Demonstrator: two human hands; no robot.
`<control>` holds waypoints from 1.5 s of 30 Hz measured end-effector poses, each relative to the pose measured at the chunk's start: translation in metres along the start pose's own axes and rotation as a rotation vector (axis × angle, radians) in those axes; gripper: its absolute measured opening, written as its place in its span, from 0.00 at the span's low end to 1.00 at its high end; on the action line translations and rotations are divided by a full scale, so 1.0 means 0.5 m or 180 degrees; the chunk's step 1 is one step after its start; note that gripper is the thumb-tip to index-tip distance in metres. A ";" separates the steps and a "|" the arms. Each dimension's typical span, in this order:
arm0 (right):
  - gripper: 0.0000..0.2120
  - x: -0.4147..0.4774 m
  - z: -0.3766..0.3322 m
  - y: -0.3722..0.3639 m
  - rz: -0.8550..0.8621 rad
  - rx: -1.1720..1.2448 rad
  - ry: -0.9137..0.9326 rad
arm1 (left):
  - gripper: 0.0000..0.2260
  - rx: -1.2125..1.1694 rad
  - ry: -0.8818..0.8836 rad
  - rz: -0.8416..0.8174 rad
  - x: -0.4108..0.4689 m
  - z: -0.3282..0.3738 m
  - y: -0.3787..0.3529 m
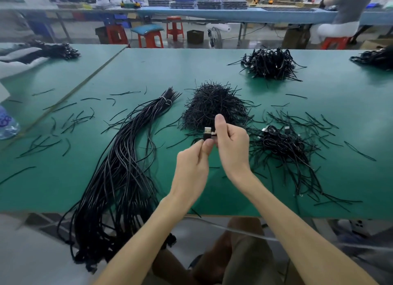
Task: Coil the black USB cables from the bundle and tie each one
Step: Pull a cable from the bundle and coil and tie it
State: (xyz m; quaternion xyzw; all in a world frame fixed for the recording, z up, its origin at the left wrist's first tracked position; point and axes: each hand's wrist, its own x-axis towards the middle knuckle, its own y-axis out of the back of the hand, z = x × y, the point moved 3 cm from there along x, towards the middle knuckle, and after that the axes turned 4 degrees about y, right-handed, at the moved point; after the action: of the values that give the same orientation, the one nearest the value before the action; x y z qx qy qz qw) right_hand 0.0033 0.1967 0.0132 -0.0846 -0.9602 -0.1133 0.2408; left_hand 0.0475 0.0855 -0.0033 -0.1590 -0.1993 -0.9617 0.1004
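Note:
A long bundle of black USB cables (125,153) lies on the green table (319,106), tied near its far end and hanging over the front edge at the left. My left hand (193,167) and my right hand (231,144) meet above the table's middle, both pinching one black USB cable (208,133) whose silver plug points up. The rest of that cable is hidden by the fingers. Behind the hands sits a heap of black twist ties (214,106). A pile of coiled, tied cables (285,144) lies to the right of my right hand.
Loose ties (70,121) are scattered over the table's left part. Another cable pile (270,64) sits far right, more at both far corners. A water bottle (7,123) stands at the left edge. Red stools and a seated person are beyond the table.

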 end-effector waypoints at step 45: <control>0.03 -0.047 0.042 -0.032 -0.1270 0.0344 -0.0534 | 0.13 -0.1451 0.0970 -0.0485 0.028 -0.041 0.067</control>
State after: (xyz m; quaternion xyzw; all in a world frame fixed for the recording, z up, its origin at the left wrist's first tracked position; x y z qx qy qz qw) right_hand 0.0109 0.1843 -0.0189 0.1109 -0.9793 -0.0996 0.1370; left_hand 0.0378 0.0452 -0.0044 -0.0156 0.0281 -0.9993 0.0182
